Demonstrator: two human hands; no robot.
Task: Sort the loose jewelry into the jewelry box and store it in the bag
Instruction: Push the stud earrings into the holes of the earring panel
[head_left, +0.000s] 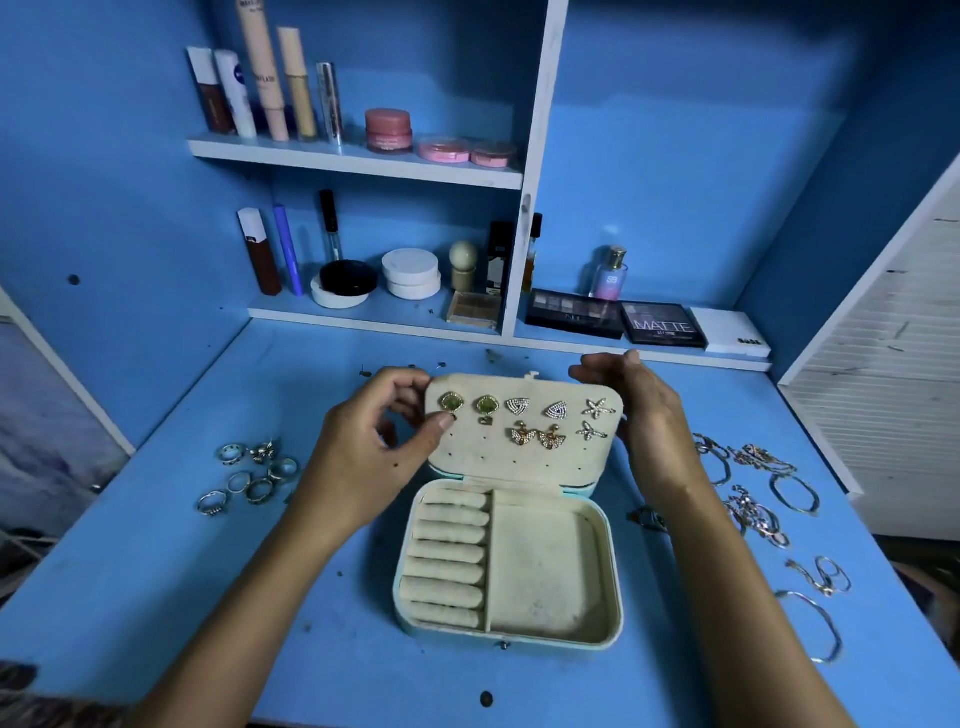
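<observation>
both hands (379, 441) on open jewelry box (511, 566) lid

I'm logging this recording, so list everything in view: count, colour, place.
jewelry box: one, cream inside, open, desk centre
earrings: nine, gold and silver, pinned in lid
rings: about seven, silver, desk left
chains and bracelets: several, tangled, desk right
cosmetics: many, mixed, shelves
eyeshadow palettes: two, dark, lower shelf right
left hand: fingers at lid's left edge
right hand: holds lid's right edge

"MATTE" reads on the dark eyeshadow palette (664, 323); "SB" on the perfume bottle (611, 275).
</observation>
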